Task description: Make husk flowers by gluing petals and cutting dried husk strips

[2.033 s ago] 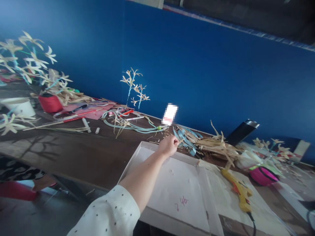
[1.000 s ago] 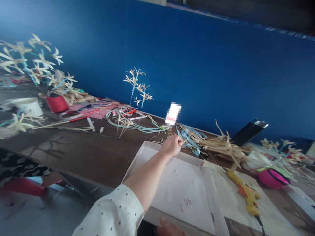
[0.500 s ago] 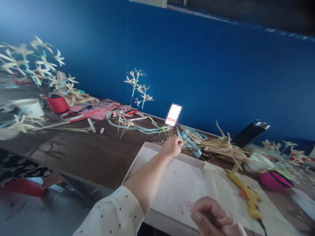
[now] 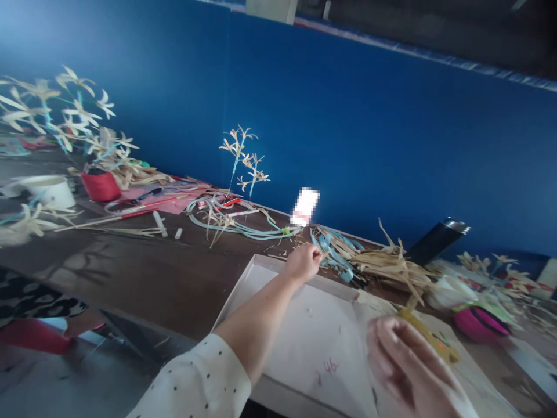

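A straw (image 4: 322,253) is pinched in the closed left hand (image 4: 304,262) at the tray's (image 4: 256,276) far edge; the blurred right hand's (image 4: 409,366) grip cannot be told.

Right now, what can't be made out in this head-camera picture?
Head view:
Right hand: motion-blurred; open or gripping, cannot tell.
Yellow glue gun: mostly hidden behind that hand.
White card: pixelated, unreadable.
Left hand: curled by the blue ribbons; whatever it pinches is too small.
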Demonstrator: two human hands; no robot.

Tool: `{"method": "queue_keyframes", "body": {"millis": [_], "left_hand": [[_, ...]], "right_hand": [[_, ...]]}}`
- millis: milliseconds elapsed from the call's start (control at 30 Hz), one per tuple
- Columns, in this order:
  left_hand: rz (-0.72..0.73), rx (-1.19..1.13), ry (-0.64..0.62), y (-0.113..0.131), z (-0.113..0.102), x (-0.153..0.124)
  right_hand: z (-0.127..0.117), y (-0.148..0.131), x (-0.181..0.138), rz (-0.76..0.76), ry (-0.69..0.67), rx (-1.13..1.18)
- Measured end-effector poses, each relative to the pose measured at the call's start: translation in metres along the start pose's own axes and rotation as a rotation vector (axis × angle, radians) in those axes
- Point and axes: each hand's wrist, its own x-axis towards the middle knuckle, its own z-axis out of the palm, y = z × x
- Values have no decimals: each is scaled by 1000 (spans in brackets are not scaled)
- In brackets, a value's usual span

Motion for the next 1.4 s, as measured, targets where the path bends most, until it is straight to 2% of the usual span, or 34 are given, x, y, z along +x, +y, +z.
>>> {"method": "queue_keyframes", "body": {"millis": [67, 133, 233, 367, 467, 600, 700, 867, 1067, 1200, 1400], "left_hand": [[-15, -41, 8, 2, -2, 1], [-40, -92, 20, 3, -3, 2], [-94, -177, 57, 1, -4, 6], [-210, -293, 122, -7, -1, 13], [-254, -357, 169, -12, 1, 17], [-223, -362, 206, -11, 0, 16], [-194, -341, 199, -8, -2, 14], [-187, -327, 151, -2, -6, 13], [-145, -324, 107, 2, -6, 11], [-131, -358, 91, 1, -4, 12], [-188, -461, 2, 5, -10, 13]], "right_hand": [[4, -13, 26, -99, -5, 68], [12, -24, 59, -219, 50, 115], [27, -32, 113, -280, 49, 230], [39, -14, 173, -224, 136, 237], [41, 16, 197, -183, 172, 151], [37, 50, 204, -134, 195, 72], [33, 58, 202, -124, 162, 49], [33, 59, 197, -108, 82, 21], [34, 57, 195, -173, 144, 12], [33, 54, 193, -229, 137, 51], [31, 54, 192, -279, 113, 26]]}}
